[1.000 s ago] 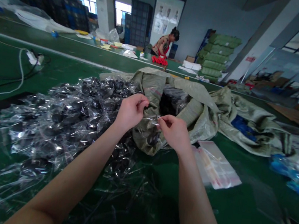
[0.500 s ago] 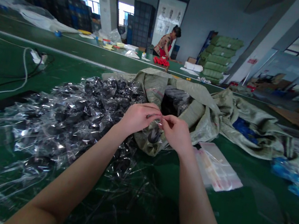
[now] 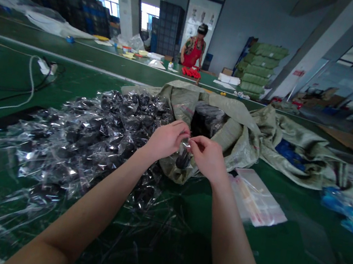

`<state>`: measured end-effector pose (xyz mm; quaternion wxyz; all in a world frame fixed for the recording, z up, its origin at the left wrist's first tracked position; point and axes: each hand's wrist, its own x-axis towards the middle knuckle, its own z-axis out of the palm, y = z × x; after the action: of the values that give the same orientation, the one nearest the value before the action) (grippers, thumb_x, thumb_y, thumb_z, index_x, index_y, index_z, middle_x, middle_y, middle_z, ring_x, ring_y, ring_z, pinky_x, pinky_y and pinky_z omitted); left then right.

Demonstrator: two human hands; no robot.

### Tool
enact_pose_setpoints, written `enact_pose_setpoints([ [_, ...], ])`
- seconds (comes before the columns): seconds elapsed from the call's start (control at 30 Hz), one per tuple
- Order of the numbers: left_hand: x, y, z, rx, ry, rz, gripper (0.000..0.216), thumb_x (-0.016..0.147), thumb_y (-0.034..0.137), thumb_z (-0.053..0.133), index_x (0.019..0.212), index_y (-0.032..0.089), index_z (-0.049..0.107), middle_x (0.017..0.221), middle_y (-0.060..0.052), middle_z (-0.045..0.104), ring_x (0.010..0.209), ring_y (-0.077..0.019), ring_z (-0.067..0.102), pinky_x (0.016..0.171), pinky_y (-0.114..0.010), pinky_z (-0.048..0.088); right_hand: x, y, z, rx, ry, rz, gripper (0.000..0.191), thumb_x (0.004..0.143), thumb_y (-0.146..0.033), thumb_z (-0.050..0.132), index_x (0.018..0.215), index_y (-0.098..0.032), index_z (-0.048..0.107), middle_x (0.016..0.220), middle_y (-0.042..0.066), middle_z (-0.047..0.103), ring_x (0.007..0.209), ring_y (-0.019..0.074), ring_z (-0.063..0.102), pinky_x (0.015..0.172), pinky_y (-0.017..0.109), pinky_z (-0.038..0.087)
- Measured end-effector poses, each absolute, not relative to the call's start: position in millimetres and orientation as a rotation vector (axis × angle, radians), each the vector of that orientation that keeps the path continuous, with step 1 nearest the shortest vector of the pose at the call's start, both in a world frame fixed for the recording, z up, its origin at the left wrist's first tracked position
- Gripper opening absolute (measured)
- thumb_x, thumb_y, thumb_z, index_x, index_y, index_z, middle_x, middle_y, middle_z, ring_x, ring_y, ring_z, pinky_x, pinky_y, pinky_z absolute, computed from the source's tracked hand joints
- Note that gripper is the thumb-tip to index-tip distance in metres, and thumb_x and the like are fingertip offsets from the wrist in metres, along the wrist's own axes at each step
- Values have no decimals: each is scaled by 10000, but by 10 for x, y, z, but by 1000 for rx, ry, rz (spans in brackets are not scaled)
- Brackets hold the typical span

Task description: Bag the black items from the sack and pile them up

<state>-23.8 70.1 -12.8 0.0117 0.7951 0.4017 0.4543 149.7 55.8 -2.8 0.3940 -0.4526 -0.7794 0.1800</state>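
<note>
My left hand (image 3: 165, 140) and my right hand (image 3: 208, 157) meet in mid-air over the green table (image 3: 277, 259). Both pinch the top of one small clear plastic bag (image 3: 184, 156) with a dark item hanging inside it. The fingers of each hand are closed on the bag's upper edge. Just left of and below my hands spreads a big heap of clear bags with black parts (image 3: 94, 135). Behind my hands lies an open grey-green woven sack (image 3: 229, 123) with more dark bagged parts in its mouth.
A stack of flat clear bags (image 3: 255, 200) lies right of my right forearm. Blue plastic (image 3: 347, 210) sits at the far right, cables and a power strip (image 3: 46, 66) at the left. Another person in a red apron (image 3: 194, 48) stands at the far table.
My hands, apart a second ago, have come together on the small bag, which now hangs lower between them. The person at the far table has straightened up.
</note>
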Motion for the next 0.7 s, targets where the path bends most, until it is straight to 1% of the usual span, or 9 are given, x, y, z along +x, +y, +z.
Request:
enact_pose_setpoints([
  [0.13, -306, 807, -141, 2065, 1287, 1788, 91, 894, 189, 490, 835, 178, 558, 903, -66, 655, 867, -167, 610, 829, -312, 498, 1545, 586, -22, -1153, -1893, 453, 159, 871, -285, 554, 817, -201, 678, 754, 31, 735, 714, 183, 694, 716, 302, 528],
  [0.27, -555, 925, -46, 1274, 953, 2029, 144, 926, 260, 469, 796, 198, 464, 984, -68, 669, 860, -147, 644, 786, -291, 527, 1611, 615, 1, -1094, -1670, 446, 196, 891, -346, 534, 855, -195, 655, 758, 36, 707, 702, 176, 672, 701, 308, 554],
  [0.3, -631, 942, -14, 1111, 861, 2022, 159, 927, 241, 455, 774, 199, 444, 945, -64, 668, 834, -140, 649, 763, -282, 534, 1627, 623, 3, -1085, -1613, 453, 202, 891, -360, 533, 874, -197, 651, 767, 39, 701, 705, 178, 668, 679, 308, 564],
  [0.37, -771, 949, 38, 853, 724, 1987, 194, 905, 158, 436, 717, 196, 407, 751, -29, 617, 682, -101, 618, 665, -224, 525, 1665, 640, 5, -1081, -1526, 470, 212, 884, -385, 539, 897, -201, 645, 780, 44, 689, 710, 186, 662, 623, 307, 578],
  [0.47, -876, 893, 62, 691, 599, 1860, 226, 815, 71, 458, 653, 193, 358, 515, 64, 371, 401, -40, 370, 401, -136, 345, 1729, 660, 19, -1083, -1470, 466, 209, 870, -394, 558, 899, -204, 640, 794, 49, 679, 731, 195, 657, 590, 310, 588],
  [0.53, -832, 831, 42, 755, 620, 1704, 177, 775, 114, 517, 666, 194, 402, 479, 97, 255, 344, -39, 222, 317, -151, 190, 1768, 661, 46, -1082, -1448, 458, 202, 863, -390, 566, 883, -202, 637, 789, 49, 673, 725, 192, 651, 589, 312, 593],
  [0.6, -699, 776, 2, 924, 737, 1523, 94, 760, 203, 604, 739, 190, 514, 467, 114, 235, 334, -37, 175, 312, -162, 114, 1791, 647, 83, -1078, -1416, 472, 197, 856, -387, 571, 871, -201, 634, 781, 50, 667, 706, 187, 642, 571, 308, 593],
  [0.63, -612, 758, -22, 1045, 805, 1437, 113, 749, 249, 655, 791, 184, 572, 466, 115, 267, 336, -32, 185, 321, -161, 108, 1796, 637, 100, -1074, -1398, 489, 197, 851, -387, 573, 867, -200, 634, 776, 49, 664, 698, 186, 639, 559, 304, 592],
  [0.7, -431, 744, -77, 1340, 909, 1315, 249, 719, 329, 742, 895, 173, 664, 524, 76, 453, 372, -30, 296, 349, -163, 180, 1792, 616, 129, -1056, -1370, 531, 197, 837, -390, 586, 860, -200, 635, 771, 47, 660, 695, 184, 636, 543, 296, 591],
])
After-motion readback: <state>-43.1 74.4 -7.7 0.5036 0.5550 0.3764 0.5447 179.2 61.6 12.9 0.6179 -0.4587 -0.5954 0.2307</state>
